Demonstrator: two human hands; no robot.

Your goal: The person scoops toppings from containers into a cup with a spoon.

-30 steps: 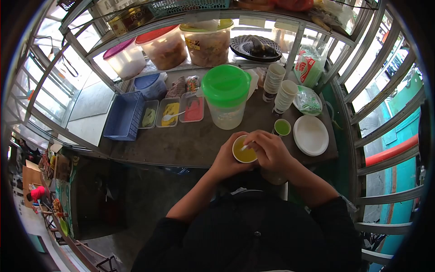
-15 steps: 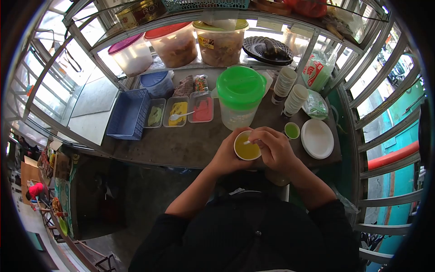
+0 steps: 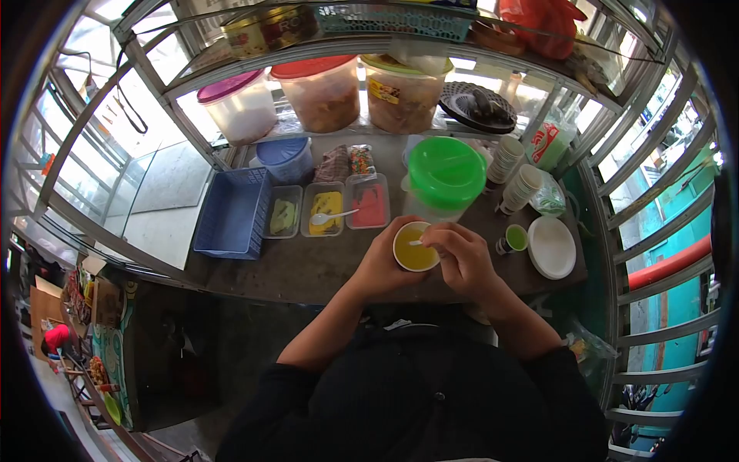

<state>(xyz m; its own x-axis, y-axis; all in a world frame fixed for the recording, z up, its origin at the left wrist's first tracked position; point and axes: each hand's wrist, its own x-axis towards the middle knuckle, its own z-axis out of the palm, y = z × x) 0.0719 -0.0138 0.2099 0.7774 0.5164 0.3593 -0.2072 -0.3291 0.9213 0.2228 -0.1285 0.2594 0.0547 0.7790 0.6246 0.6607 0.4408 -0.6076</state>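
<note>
My left hand (image 3: 379,264) is wrapped round a paper cup (image 3: 416,266) of yellow liquid, held in front of my chest near the table's edge. Over the cup's rim, my right hand (image 3: 463,254) pinches the white handle of a spoon (image 3: 416,243); its lower end dips into the liquid. Just behind the cup stands a clear pitcher with a green lid (image 3: 446,173). To the right of my right hand is a small cup (image 3: 514,239) with green contents. Three shallow tubs hold green (image 3: 283,215), yellow (image 3: 327,204) and pink (image 3: 369,202) stuff, a white spoon lying across the last two.
A blue basket (image 3: 231,212) and blue-lidded tub (image 3: 284,160) stand left. Paper cup stacks (image 3: 522,187) and a pile of white lids or plates (image 3: 552,248) are right. Large lidded tubs (image 3: 319,100) line the back under a shelf. Metal bars (image 3: 666,266) border the right side.
The view has shifted, so the table things appear lower and more to the right. My hands keep hold of the cup and spoon, the spoon handle slightly moved within the cup.
</note>
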